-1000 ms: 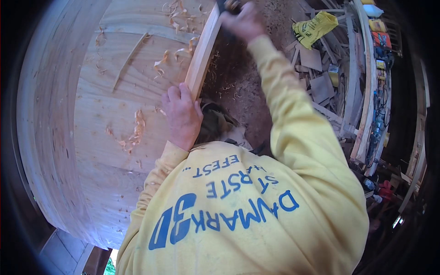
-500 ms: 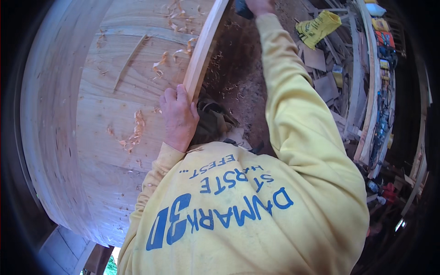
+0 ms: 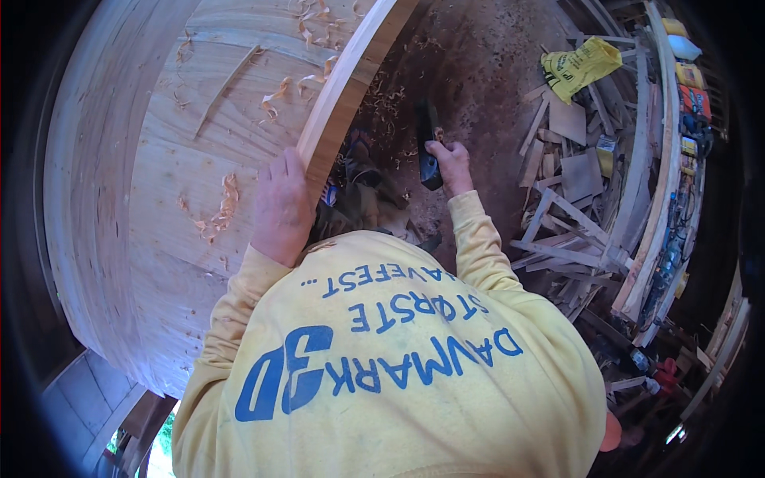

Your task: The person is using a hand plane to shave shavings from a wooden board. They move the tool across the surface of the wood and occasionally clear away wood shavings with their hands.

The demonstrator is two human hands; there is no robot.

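Observation:
My right hand [image 3: 453, 166] grips a dark hand plane [image 3: 427, 143], held off to the right of the wood, over the floor. My left hand [image 3: 283, 209] rests at the near end of a thick pale wooden strip [image 3: 344, 76], its fingers closed over the edge. That strip runs along the right edge of a large curved planked wooden surface [image 3: 171, 215]. Curled shavings [image 3: 225, 209] lie on the planks, with a thin wood sliver [image 3: 227, 89] farther off. The left thumb is hidden from view.
Brown floor [image 3: 486, 72] strewn with shavings lies right of the strip. Beyond it is a heap of offcuts [image 3: 570, 227] with a yellow bag [image 3: 582, 68] on top. A long shelf [image 3: 649, 199] holding tools and containers stands at the far right. My feet are partly visible below the strip.
My right hand has drawn back from the far end toward my body with the hand plane, bringing it fully into view. My left hand stays at the strip's near end.

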